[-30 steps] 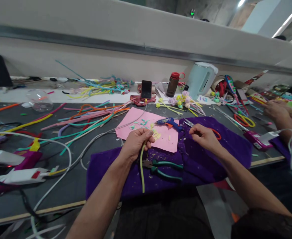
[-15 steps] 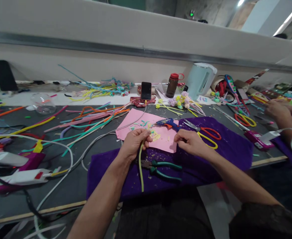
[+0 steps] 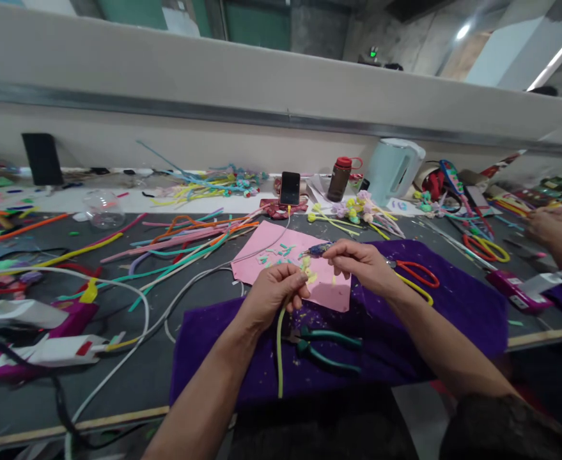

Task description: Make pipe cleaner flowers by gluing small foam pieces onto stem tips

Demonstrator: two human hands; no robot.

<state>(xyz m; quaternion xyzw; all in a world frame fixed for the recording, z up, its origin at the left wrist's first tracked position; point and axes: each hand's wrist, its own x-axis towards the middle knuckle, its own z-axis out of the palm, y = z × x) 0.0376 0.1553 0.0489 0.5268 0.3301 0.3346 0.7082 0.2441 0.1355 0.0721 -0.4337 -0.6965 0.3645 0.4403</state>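
Observation:
My left hand (image 3: 278,291) is closed in a pinch on a yellow-green pipe cleaner (image 3: 279,358), whose long end hangs down over the purple cloth (image 3: 204,345). My right hand (image 3: 357,263) is closed with thumb and fingers together, in front of the blue glue gun (image 3: 316,249). It covers most of the gun; whether it grips the gun or a small piece is hidden. Under both hands lies a pink sheet (image 3: 266,239) scattered with short green and yellow bits. Green-handled pliers (image 3: 331,348) rest on the cloth below the hands.
Scissors with red and yellow handles (image 3: 417,273) lie on the cloth at right. Colourful pipe cleaners (image 3: 189,246) spread over the left of the table. A phone (image 3: 289,188), a bottle (image 3: 340,179) and a kettle (image 3: 392,169) stand behind. A co-worker's hands (image 3: 552,230) show far right.
My right hand has moved up and left, from beside the glue gun to in front of it. My left hand keeps its pinch on the pipe cleaner. The whole view has shifted slightly.

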